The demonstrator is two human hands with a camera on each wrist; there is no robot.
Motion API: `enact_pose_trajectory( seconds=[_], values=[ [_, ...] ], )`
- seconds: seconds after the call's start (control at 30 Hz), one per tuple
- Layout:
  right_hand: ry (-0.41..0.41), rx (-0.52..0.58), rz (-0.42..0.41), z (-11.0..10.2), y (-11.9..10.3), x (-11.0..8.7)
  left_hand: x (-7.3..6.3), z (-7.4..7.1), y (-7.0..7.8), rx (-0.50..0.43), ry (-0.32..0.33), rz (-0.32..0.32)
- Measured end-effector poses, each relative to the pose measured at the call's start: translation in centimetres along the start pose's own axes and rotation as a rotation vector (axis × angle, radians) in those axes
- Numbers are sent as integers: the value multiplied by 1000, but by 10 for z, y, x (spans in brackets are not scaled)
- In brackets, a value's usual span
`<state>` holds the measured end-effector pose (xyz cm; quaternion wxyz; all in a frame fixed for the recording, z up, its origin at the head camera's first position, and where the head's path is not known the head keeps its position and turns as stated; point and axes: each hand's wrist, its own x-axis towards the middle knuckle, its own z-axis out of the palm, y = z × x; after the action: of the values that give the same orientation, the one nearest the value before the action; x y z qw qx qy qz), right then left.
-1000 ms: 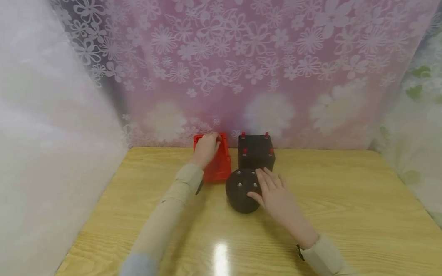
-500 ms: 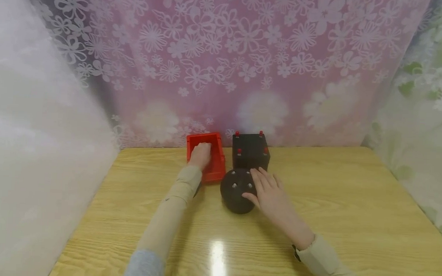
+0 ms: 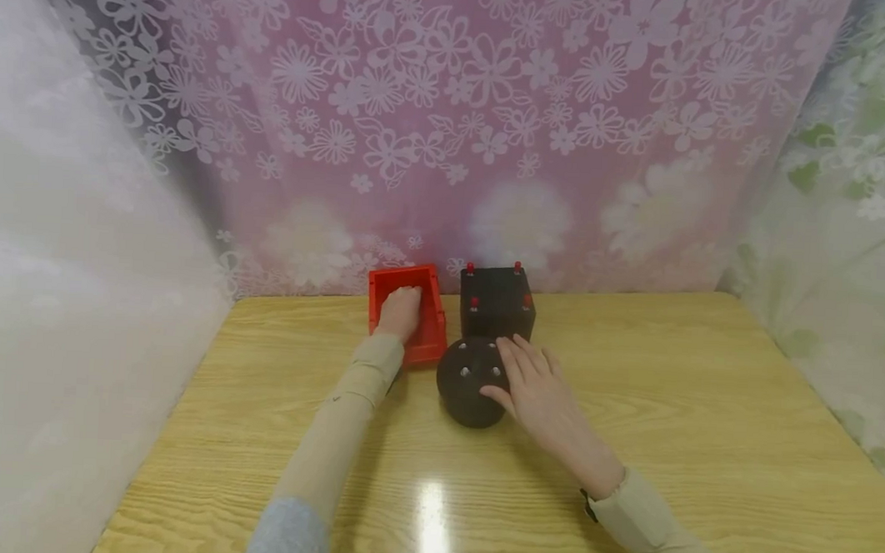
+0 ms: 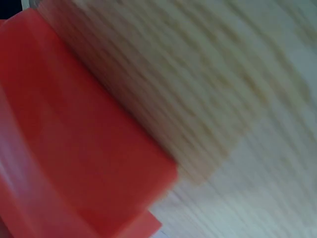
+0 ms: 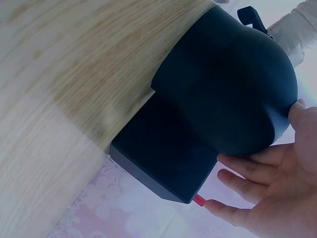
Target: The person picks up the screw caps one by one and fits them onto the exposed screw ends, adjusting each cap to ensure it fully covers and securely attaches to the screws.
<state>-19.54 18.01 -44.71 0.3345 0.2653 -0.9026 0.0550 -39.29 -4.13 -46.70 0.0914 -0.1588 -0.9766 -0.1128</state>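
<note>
My left hand (image 3: 400, 312) reaches down into a red plastic bin (image 3: 431, 324), its fingertips hidden inside. The left wrist view shows only the outer red wall (image 4: 84, 139) of that bin and the table. My right hand (image 3: 544, 403) rests on the right edge of a black round block (image 3: 469, 401) with several silver studs on its top. In the right wrist view the thumb and extended fingers (image 5: 242, 186) lie at the rim of the round block (image 5: 223, 84). Behind it stands a black box (image 3: 498, 291), with red-capped pegs (image 3: 474, 302) at its top corners.
All three things stand close together at the back of a wood-grain table (image 3: 618, 361). A pink floral curtain (image 3: 435, 126) hangs right behind them. A pale sheet (image 3: 75, 274) borders the left side, and a leaf-patterned one (image 3: 855, 290) the right.
My left hand has gone from over the bin's back rim down into the bin. The right hand has stayed on the round block. The whole head view has shifted slightly.
</note>
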Motion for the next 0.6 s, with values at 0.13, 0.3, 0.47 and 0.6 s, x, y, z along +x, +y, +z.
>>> enact_pose_trajectory(
  seconds=[0.13, 0.3, 0.47, 0.6],
  values=[
    [-5, 20, 10, 0, -1, 0, -1, -4, 3, 3, -19, -2],
    [-24, 36, 27, 3, -1, -1, -7, -17, 5, 49, 0, 9],
    [-33, 51, 33, 5, 1, -1, -14, -28, 4, 126, 81, 44],
    [-31, 64, 32, 4, 0, -1, -21, -36, 2, 195, 146, 102]
  ],
)
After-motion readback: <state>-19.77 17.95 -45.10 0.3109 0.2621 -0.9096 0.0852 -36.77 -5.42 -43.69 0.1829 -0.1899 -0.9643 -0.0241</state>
